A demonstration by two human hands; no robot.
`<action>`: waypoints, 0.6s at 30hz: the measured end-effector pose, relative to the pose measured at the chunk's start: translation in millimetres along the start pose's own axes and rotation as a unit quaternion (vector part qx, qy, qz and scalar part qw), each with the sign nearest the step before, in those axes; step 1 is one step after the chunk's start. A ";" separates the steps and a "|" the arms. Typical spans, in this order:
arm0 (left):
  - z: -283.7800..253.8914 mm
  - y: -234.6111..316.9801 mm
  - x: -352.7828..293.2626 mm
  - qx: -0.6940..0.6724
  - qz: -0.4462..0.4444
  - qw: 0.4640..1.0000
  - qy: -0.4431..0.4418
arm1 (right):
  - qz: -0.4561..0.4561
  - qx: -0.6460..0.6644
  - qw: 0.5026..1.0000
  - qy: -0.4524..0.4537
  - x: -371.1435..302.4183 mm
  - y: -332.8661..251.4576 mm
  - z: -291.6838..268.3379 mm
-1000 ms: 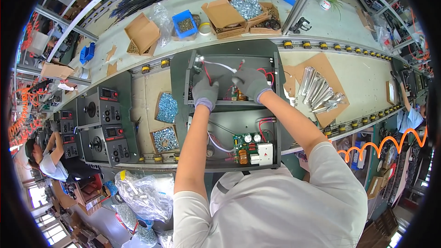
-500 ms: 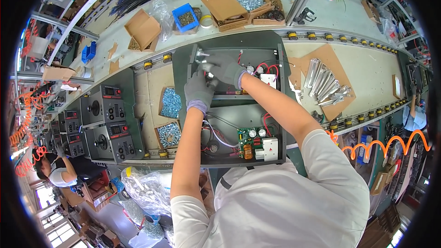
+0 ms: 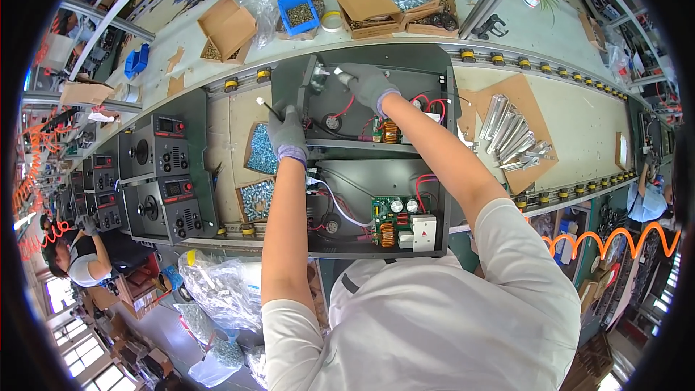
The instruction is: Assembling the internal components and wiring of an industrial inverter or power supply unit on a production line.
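Observation:
Grey gloves cover both hands. My left hand (image 3: 287, 134) is closed at the left wall of the far dark metal housing (image 3: 405, 65), and a black cable (image 3: 271, 110) with a white plug sticks out above its fingers. Inside that housing, my right hand (image 3: 369, 85) pinches a small white piece (image 3: 339, 71) at its fingertips, close to a silvery fitting (image 3: 318, 76) on the left panel. A green circuit board with a copper coil (image 3: 391, 132) sits below the right forearm. The near housing (image 3: 347, 174) holds a similar green board (image 3: 382, 210) and a white wire (image 3: 340, 206).
Boxes of bluish screws (image 3: 262, 148) lie left of the housings. Further left stand finished dark machines (image 3: 174, 206). Metal strips (image 3: 507, 134) rest on cardboard at right. A blue bin (image 3: 297, 13) and open cartons (image 3: 365, 3) occupy the back shelf. An orange coiled hose (image 3: 615, 242) hangs at right.
My hands have parted. The left has drawn back leftward and now shows the black cable with its white plug; the right has moved up and slightly right, toward the housing's far side.

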State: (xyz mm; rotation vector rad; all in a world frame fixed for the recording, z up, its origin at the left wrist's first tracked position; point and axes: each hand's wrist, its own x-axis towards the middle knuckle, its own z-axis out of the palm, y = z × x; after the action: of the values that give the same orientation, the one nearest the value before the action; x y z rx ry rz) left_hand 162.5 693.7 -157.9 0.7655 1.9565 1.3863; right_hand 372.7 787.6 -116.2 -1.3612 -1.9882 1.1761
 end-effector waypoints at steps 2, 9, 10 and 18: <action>3.3 -4.5 -5.7 -0.056 -0.001 0.998 0.005 | 0.004 -0.133 0.990 -0.042 13.1 1.6 8.1; 12.8 10.4 -26.6 0.267 0.112 0.957 0.028 | 0.088 -0.331 0.934 -0.099 40.9 17.9 48.5; 13.3 10.3 -26.5 0.267 0.106 0.957 0.031 | 0.086 -0.332 0.933 -0.106 41.8 20.2 51.4; 13.2 15.3 -30.2 0.336 0.109 0.935 0.032 | -0.039 -0.305 0.950 -0.052 43.5 35.8 64.6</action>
State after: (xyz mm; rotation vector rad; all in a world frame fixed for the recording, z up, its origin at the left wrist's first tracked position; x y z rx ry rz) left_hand 193.7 683.3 -142.2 1.2863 2.4876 0.8352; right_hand 325.0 807.1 -184.7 -1.4939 -2.5873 0.6197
